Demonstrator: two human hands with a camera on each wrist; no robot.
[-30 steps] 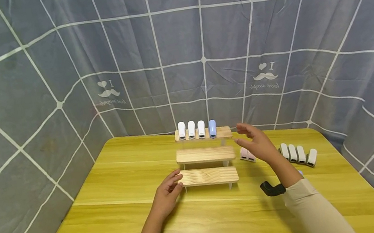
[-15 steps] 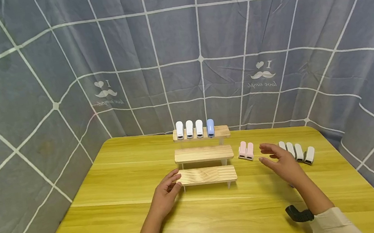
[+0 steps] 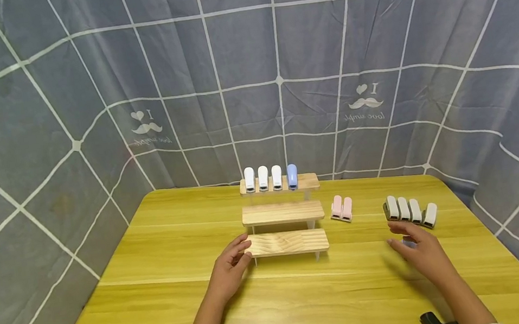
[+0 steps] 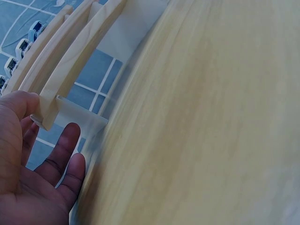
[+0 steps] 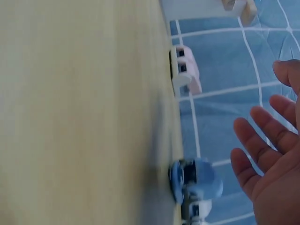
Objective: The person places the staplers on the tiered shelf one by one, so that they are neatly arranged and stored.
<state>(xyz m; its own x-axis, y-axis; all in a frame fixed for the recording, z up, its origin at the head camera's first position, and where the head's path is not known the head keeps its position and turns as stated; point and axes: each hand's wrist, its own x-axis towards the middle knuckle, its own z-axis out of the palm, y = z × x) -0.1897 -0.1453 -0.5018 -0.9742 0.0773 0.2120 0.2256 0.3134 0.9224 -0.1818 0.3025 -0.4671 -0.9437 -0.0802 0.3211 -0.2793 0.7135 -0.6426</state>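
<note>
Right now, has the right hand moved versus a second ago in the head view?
Yes: the right hand has moved rightward and back toward the person, away from the three-tier wooden stand.

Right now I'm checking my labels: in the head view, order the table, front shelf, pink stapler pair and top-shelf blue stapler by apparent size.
Largest: table
Then: front shelf
Then: pink stapler pair
Smallest: top-shelf blue stapler

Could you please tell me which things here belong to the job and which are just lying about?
Probably part of the job: tiered wooden stand, white gadgets, blue gadgets, pink gadgets.
Seemingly just surroundings: table, curtain; nothing looks stray.
</note>
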